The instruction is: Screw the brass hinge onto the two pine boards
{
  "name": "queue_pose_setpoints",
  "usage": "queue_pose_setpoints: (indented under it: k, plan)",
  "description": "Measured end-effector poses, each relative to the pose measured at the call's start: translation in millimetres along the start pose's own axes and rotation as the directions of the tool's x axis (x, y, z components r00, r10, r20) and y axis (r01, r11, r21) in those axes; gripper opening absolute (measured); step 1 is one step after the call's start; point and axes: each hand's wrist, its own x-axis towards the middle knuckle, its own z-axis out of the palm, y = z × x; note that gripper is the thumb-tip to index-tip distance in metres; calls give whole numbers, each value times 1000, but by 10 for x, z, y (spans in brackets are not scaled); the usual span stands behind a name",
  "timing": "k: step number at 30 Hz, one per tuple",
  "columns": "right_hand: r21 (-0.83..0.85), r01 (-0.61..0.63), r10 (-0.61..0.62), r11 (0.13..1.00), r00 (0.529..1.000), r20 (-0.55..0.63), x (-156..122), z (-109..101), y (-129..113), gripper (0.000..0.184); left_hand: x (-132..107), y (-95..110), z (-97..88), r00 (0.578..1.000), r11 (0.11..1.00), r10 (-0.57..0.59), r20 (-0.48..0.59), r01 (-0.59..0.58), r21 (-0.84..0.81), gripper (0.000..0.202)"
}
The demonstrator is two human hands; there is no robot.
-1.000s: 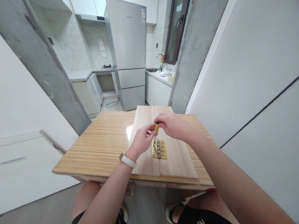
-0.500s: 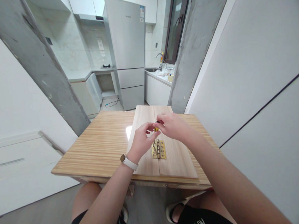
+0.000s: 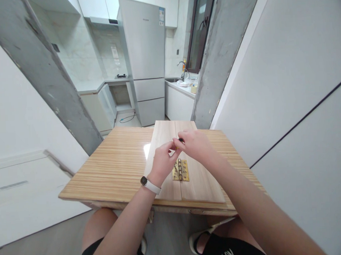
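A brass hinge [image 3: 184, 170] lies opened flat across the seam between two pale wooden boards. The left board [image 3: 167, 190] and the right board [image 3: 202, 186] lie side by side. Just above the hinge, my right hand [image 3: 196, 143] is closed on the black end of a small screwdriver [image 3: 181, 140] with a yellow-and-black handle. My left hand [image 3: 163, 161], a watch on its wrist, pinches the same handle lower down. Fingers cover most of the screwdriver, and its tip is hidden behind my left hand. Small screws seem to sit in the hinge's holes.
The boards rest on a striped wooden table [image 3: 104, 167], whose front edge is close to my knees. A tall grey fridge [image 3: 145, 49] stands beyond it. White panels flank both sides. A sink counter [image 3: 180, 98] is at the back right.
My left hand has shifted slightly right and closer to my right hand. My right fingers have turned around the handle, and less of its yellow part shows. The hinge and boards stay put.
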Motion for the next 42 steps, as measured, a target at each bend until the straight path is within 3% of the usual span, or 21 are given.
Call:
queue_pose_setpoints:
  k: [4,12,19,27,37,42]
  plan:
    - [63,8,-10,998,1000,17,-32,9,19,47,3,-58,-33,999,1000,-1,34,1,-15,14]
    - [434,161,-190,887,981,25,-56,-95,119,20,51,-158,-41,982,972,-34,188,76,-223,22]
    - [507,190,-275,841,956,98,-38,-200,176,27,89,-245,-66,955,923,-52,292,158,-350,30]
    - [459,183,-254,870,962,98,-11,-171,171,27,65,-279,-63,964,925,-42,263,137,-353,32]
    - [247,135,-164,960,982,99,23,-138,110,19,-18,-121,-105,992,994,-57,112,67,-88,35]
    - [141,113,-129,984,986,109,20,-131,80,29,-25,-56,-99,998,1000,-12,59,14,-28,26]
